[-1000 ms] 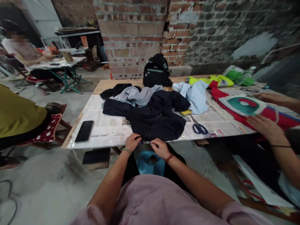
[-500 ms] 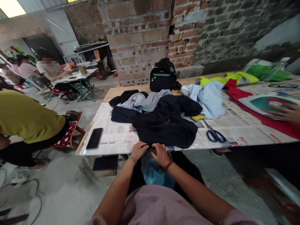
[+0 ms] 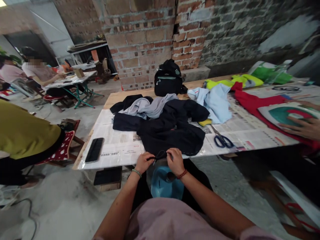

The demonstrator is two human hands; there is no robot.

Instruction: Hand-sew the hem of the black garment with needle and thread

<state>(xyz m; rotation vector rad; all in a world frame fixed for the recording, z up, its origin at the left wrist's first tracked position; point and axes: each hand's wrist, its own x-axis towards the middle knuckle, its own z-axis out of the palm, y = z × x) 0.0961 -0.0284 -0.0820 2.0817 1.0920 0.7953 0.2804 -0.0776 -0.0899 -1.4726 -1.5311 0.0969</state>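
Note:
A dark navy garment (image 3: pixel 172 137) lies bunched on the table, its near edge drawn past the table's front. My left hand (image 3: pixel 143 163) pinches that edge on one side. On the other side, my right hand (image 3: pixel 176 161) has its fingers closed on the same cloth. Between them a thin loop of pale thread (image 3: pixel 160 153) stands out against the dark fabric. A small light sliver near my left fingertips is too fine to identify. Below my hands sits a blue plastic basin or stool (image 3: pixel 162 186), partly hidden by my arms and lap.
Navy-handled scissors (image 3: pixel 223 141) lie to the right, a phone (image 3: pixel 94 150) to the left. Behind are a light blue cloth (image 3: pixel 220 105) and a black backpack (image 3: pixel 168 80). At right, another person's hand (image 3: pixel 303 125) rests on an iron (image 3: pixel 282 115) over red cloth (image 3: pixel 257 104).
My hands have moved slightly apart, stretching the garment's edge between them, and the thread loop now shows. The whole view has shifted a little to the right.

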